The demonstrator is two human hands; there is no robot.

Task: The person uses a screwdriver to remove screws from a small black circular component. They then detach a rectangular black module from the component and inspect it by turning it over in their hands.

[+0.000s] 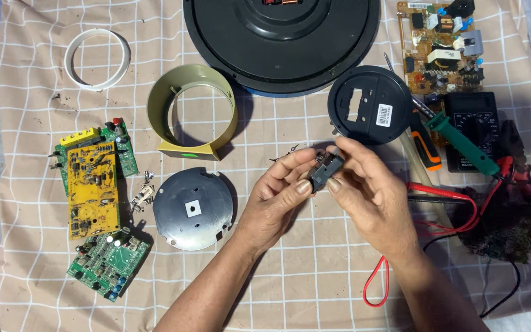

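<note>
From the head view, I have both hands together over the middle of the checked cloth [290,295]. My left hand [276,193] pinches the small black component [325,170] between thumb and fingertips; my right hand [373,190] closes on its far side. I should keep the pinch firm and steady, turning it gently, clear of the round black cover [370,104] just beyond.
</note>
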